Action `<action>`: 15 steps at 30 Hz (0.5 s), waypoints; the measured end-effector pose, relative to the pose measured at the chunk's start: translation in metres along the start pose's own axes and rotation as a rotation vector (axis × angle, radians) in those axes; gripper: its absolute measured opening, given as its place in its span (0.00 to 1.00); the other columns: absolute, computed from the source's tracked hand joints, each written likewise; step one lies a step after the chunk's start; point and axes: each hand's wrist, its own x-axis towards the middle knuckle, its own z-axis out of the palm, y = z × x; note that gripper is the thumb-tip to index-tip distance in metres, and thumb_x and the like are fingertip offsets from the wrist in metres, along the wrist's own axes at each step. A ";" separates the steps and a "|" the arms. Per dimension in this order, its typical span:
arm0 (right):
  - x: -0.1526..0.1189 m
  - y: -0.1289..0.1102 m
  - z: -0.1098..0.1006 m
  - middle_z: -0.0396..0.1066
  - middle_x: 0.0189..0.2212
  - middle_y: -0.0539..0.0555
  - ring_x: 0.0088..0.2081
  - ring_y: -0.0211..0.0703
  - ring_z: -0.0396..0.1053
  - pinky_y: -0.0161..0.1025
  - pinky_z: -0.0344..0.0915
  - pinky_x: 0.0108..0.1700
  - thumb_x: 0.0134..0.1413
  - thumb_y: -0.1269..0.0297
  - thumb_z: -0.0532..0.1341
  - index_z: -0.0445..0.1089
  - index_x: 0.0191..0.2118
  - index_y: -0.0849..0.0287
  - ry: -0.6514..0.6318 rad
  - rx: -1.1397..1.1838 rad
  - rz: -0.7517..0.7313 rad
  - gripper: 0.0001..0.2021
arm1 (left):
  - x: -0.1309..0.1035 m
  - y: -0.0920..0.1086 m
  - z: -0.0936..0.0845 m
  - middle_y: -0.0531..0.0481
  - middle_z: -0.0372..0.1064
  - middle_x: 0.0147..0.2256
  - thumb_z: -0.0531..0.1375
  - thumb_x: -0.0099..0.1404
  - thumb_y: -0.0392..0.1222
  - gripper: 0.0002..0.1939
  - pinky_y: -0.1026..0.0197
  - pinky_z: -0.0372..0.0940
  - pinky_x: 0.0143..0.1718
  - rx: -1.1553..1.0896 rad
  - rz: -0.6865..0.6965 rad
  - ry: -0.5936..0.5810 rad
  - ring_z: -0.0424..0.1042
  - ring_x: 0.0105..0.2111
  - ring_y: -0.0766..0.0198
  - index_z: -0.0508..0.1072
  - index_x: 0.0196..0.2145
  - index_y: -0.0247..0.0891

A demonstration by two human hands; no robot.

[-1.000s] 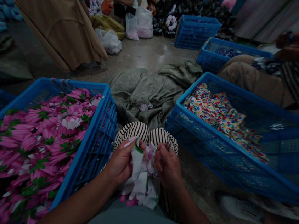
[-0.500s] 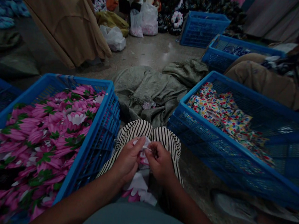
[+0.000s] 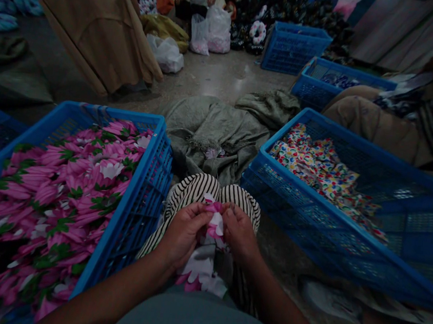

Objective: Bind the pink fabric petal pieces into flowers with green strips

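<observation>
Between my hands, above my striped lap, is a pink and white fabric flower piece (image 3: 215, 225). My left hand (image 3: 185, 231) pinches its left side between thumb and fingers. On its right edge, my right hand (image 3: 238, 232) grips with thumb and fingertips pressed together. More pink and white scalloped pieces (image 3: 199, 268) lie on my lap below. To my left, a blue crate (image 3: 160, 125) is heaped with pink fabric flowers (image 3: 84, 169) that have green leafy ends and some white petals.
On the right stands a blue crate (image 3: 263, 154) with colourful dotted fabric pieces (image 3: 317, 159). A grey-green sack (image 3: 220, 126) lies crumpled ahead. A person's knee (image 3: 371, 121) is at the right, and a shoe (image 3: 331, 298) rests below. A brown cloth-draped chair back (image 3: 94, 30) stands at left.
The flower piece between my fingers has turned, showing more pink and white petals. Both hands have shifted their grip slightly. The person at the back has moved their arms.
</observation>
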 end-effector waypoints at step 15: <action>-0.003 -0.003 -0.004 0.58 0.16 0.44 0.18 0.30 0.53 0.29 0.52 0.19 0.47 0.61 0.59 0.65 0.24 0.61 -0.019 -0.173 -0.087 0.08 | 0.000 -0.003 -0.002 0.57 0.62 0.20 0.60 0.54 0.42 0.08 0.70 0.58 0.21 0.038 -0.002 -0.065 0.62 0.20 0.73 0.66 0.27 0.36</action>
